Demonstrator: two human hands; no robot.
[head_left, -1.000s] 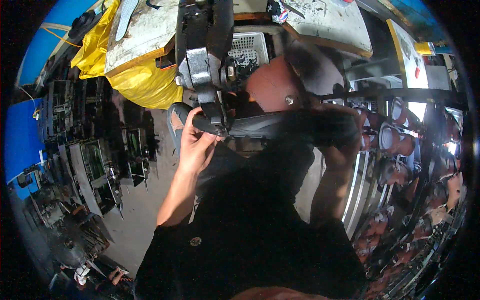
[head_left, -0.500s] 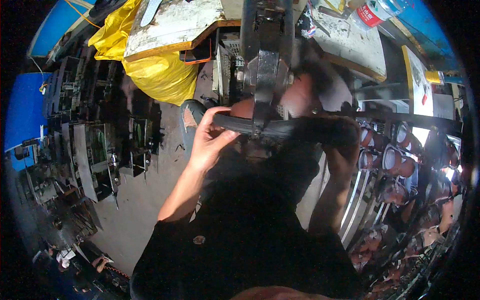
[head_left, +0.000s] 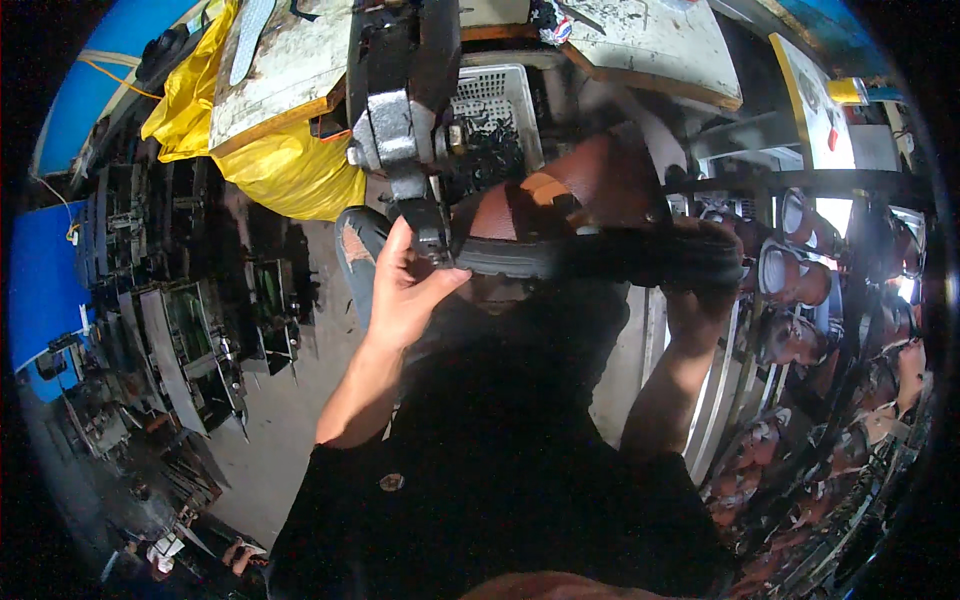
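Lying sideways, the brown shoe runs its long axis left to right at chest height, black sole down, under a grey machine head. Behind stand a worn white bench, yellow bag, plastic basket and shoe racks. The left hand grasps one end, the right hand clamps the other.

- Two hands: the left hand at 10 o'clock of the centre, the right hand at 2 o'clock.
- One brown shoe with dark sole.
- One grey metal machine head at 12 o'clock.
- One white plastic basket.
- One yellow bag at 11 o'clock.
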